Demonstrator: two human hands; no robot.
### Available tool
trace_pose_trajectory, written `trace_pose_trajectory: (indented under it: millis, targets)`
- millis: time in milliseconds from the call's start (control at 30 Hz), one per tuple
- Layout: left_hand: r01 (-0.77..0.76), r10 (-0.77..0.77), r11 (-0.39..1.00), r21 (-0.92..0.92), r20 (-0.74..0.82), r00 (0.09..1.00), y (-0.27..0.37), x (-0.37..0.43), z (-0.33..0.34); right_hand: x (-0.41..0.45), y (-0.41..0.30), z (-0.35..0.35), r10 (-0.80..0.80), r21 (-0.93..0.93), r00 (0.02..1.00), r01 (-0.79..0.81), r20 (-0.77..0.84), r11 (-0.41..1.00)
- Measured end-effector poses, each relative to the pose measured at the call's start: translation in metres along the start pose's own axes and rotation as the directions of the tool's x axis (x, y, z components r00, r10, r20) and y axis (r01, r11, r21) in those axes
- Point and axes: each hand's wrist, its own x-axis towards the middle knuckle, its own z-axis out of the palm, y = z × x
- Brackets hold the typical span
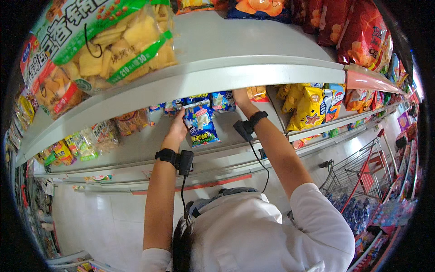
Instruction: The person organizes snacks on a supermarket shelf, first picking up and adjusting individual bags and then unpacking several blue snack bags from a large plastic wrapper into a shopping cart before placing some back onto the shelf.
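On the lower shelf (159,140), my left hand (177,128) holds a blue snack bag (201,123) by its upper left side. More blue bags (222,100) of the same kind lie behind it, partly under the upper shelf. My right hand (240,95) reaches in beneath the upper shelf's edge, close to the right side of those bags; its fingers are hidden there. Just right of it lies an orange and red snack packet (256,92). Each wrist wears a black strap with a small black device and a cable.
The upper shelf (207,73) juts over the lower one, with large bags of crisp snacks (112,44) at left and red bags (360,34) at right. Yellow bags (307,108) stand right of my forearm. A metal shopping cart (363,170) stands in the aisle to the right.
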Motion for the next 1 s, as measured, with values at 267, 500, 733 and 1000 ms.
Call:
trace_pose_trajectory:
  millis: [267,500,733,1000]
  targets:
    - [-0.074,0.073,0.997,-0.013,-0.051,0.996,-0.009,0.009,-0.007,-0.022,-0.029,-0.016,-0.028,0.146,0.953,-0.017,0.302,0.989]
    - [-0.106,0.102,0.994,-0.035,-0.090,0.991,-0.012,0.002,-0.001,-0.013,-0.033,-0.021,0.119,0.112,0.885,-0.188,0.450,0.976]
    - [-0.118,0.110,0.990,-0.071,-0.102,0.989,-0.017,-0.001,0.004,-0.027,-0.026,-0.019,-0.056,0.139,0.961,0.019,0.269,0.990]
    - [-0.288,0.229,0.954,-0.086,-0.412,0.882,-0.010,-0.046,0.060,-0.071,-0.066,-0.058,-0.042,0.330,0.997,0.020,0.059,0.944]
